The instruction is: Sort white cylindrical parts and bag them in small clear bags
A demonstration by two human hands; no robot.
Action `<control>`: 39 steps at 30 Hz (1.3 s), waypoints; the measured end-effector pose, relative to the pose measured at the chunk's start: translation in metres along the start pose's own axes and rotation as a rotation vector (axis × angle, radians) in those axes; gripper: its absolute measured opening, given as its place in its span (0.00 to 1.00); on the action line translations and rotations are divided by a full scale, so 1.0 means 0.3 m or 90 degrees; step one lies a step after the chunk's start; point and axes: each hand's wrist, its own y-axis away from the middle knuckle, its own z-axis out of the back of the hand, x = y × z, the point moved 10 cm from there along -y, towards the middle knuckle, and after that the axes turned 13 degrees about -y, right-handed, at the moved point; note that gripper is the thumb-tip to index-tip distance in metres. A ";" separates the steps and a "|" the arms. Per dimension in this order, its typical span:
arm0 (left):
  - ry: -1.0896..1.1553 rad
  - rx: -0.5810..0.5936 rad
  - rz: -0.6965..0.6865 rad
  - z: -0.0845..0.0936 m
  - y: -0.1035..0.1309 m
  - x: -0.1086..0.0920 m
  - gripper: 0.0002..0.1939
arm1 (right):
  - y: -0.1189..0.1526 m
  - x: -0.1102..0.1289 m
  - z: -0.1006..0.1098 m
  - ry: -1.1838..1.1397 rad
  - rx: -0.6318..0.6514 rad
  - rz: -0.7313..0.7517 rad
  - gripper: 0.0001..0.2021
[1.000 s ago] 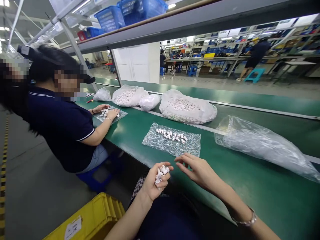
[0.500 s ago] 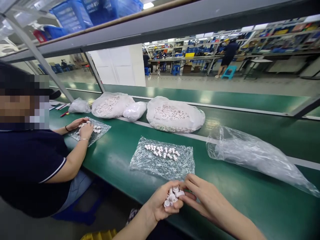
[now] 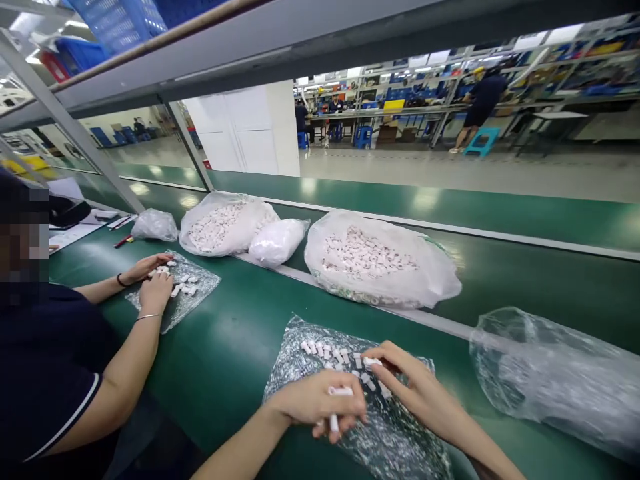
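My left hand (image 3: pixel 323 400) is curled around a few small white plastic fittings (image 3: pixel 334 421), short tube-like pieces that stick out between the fingers. It hovers over the near part of a clear plastic bag (image 3: pixel 285 360) lying flat on the green bench. My right hand (image 3: pixel 410 377) reaches over the same bag, its fingertips closed on one white plastic fitting (image 3: pixel 371 363) at the end of the upper row. More white fittings (image 3: pixel 327 351) lie in two rough rows on the bag; my hands partly cover the lower row.
Behind the bag lies a large translucent sack of white parts (image 3: pixel 370 260), with another such sack (image 3: pixel 215 227) and a white bag (image 3: pixel 279 241) to its left. A crumpled clear bag (image 3: pixel 560 380) lies right. A co-worker's hands (image 3: pixel 155 290) handle similar parts at left.
My hands have parted and moved forward over the clear bag. My left hand has turned over with the fittings inside, while my right hand has brought one to the row. The view has shifted.
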 end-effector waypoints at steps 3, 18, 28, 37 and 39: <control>-0.169 -0.318 -0.019 0.273 0.113 -0.037 0.16 | -0.036 -0.074 0.021 -0.010 -0.023 -0.028 0.15; -0.434 -0.588 -0.063 0.381 0.137 0.027 0.14 | -0.016 -0.175 0.129 -0.099 -0.096 -0.090 0.17; -0.367 -0.535 -0.148 0.302 0.074 0.010 0.16 | -0.008 -0.146 0.133 -0.087 -0.093 -0.083 0.17; -0.447 -0.546 -0.120 0.304 0.064 0.005 0.16 | -0.004 -0.135 0.136 -0.095 -0.091 -0.083 0.15; -0.443 -0.515 -0.133 0.277 0.049 0.001 0.15 | -0.006 -0.131 0.133 -0.093 -0.087 -0.079 0.15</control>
